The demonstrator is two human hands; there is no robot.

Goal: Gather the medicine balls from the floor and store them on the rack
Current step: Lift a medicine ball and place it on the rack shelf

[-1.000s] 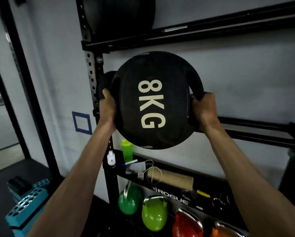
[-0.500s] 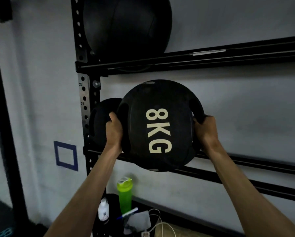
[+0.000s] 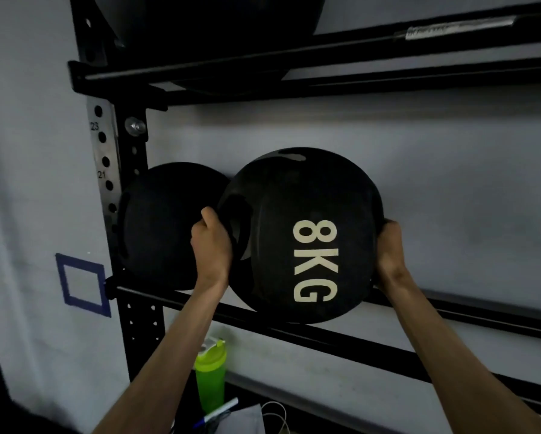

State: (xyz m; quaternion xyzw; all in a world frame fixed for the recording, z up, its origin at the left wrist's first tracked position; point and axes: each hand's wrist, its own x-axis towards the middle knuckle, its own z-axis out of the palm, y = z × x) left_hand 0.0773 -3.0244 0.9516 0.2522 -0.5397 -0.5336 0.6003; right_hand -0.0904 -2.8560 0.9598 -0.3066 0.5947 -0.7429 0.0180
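A black medicine ball marked 8KG [image 3: 306, 236] sits low on the middle rails of the black rack [image 3: 341, 339]. My left hand [image 3: 211, 245] grips its left handle and my right hand [image 3: 389, 252] grips its right side. Right beside it on the left rests a second black medicine ball [image 3: 159, 227], against the rack upright; my left hand lies between the two balls. A third, larger black ball [image 3: 212, 23] sits on the shelf above, partly cut off by the frame.
The rack's perforated upright [image 3: 106, 158] stands at the left, with the grey wall behind it. A blue tape square [image 3: 82, 285] marks the wall. Below are a green shaker bottle [image 3: 211, 375], a marker pen [image 3: 217, 413], and cables [image 3: 273, 415].
The 8KG ball has moved down and in toward the wall, onto the middle rails next to the other ball. My view has come closer to the rack.
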